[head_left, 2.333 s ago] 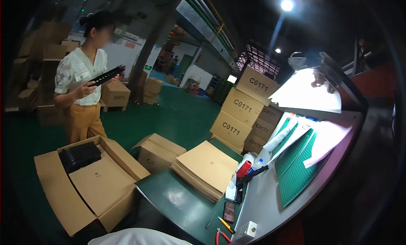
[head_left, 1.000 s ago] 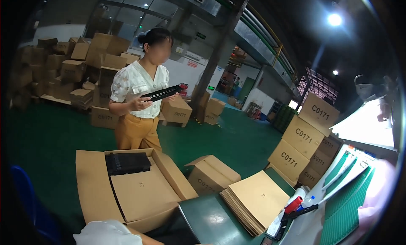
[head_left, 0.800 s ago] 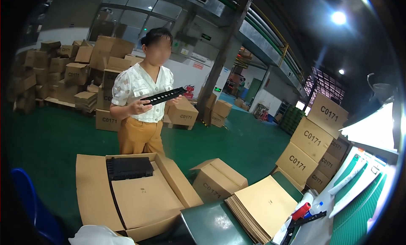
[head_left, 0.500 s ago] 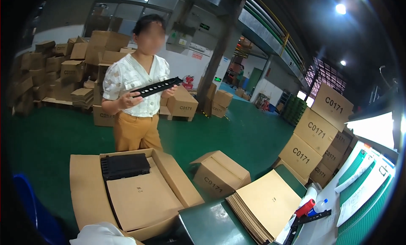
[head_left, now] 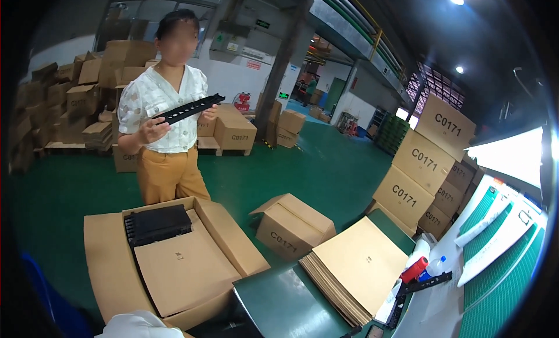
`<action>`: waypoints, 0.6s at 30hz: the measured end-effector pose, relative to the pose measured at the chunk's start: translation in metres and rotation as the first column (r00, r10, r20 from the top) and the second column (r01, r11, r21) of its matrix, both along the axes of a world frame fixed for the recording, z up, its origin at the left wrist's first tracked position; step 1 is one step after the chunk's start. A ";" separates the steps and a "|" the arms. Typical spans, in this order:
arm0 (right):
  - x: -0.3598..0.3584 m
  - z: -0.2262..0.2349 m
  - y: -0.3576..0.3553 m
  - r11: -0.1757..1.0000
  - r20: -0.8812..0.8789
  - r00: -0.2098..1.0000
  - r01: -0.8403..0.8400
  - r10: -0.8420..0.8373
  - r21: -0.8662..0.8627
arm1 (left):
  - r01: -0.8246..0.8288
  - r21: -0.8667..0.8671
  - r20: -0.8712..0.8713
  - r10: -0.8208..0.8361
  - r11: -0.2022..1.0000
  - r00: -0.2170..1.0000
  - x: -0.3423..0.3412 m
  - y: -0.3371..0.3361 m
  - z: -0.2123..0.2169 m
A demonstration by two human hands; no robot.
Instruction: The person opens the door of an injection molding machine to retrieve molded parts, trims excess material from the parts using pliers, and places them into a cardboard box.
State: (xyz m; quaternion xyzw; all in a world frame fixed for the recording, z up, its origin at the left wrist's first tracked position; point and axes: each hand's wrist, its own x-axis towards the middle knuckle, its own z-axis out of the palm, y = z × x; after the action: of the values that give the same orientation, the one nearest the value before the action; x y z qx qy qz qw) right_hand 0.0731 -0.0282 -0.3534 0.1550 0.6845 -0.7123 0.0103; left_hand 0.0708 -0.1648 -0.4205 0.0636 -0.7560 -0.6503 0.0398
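Note:
Neither of my hands shows plainly. At the lower edge, a white cloth-like shape is cut off; I cannot tell whether it is a sleeve or a glove. It lies against the near end of an open cardboard box. Inside the box, a stack of black plastic parts sits at the far left on a flat cardboard sheet. Across from me, a person in a white top stands behind the box. Both of that person's hands hold a long black slotted plastic strip, tilted up to the right.
A pile of cardboard sheets lies on the dark green table. Beside it are a red roll, a bottle and black strips. A carton stands on the floor; stacked cartons rise at right.
The whole view has shifted, so the scene sits farther left and slightly higher. The person still holds the black strip in both hands; the parts in the box look unchanged.

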 end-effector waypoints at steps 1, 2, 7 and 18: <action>-0.001 -0.002 0.001 1.000 0.004 1.000 0.025 -0.025 0.000 | 0.015 -0.009 0.014 -0.014 1.000 1.000 0.000 0.002 0.001; -0.003 -0.005 0.001 0.999 -0.006 0.999 0.039 -0.039 0.010 | 0.036 -0.018 0.029 -0.035 0.999 0.999 0.000 0.005 0.002; -0.004 -0.036 -0.003 0.985 -0.056 0.986 0.162 -0.159 0.063 | 0.242 -0.035 0.136 -0.235 0.970 0.962 0.018 0.037 0.001; -0.011 -0.053 0.018 0.989 -0.353 0.936 0.048 0.004 0.139 | 0.476 -0.216 0.053 -0.477 0.852 0.877 0.014 0.044 0.008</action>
State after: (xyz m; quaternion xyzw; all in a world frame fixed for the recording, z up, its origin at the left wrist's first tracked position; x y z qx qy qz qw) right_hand 0.0625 -0.0104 -0.4061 0.0330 0.7234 -0.6769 -0.1319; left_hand 0.0847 -0.1210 -0.4123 -0.1314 -0.8160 -0.5512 -0.1145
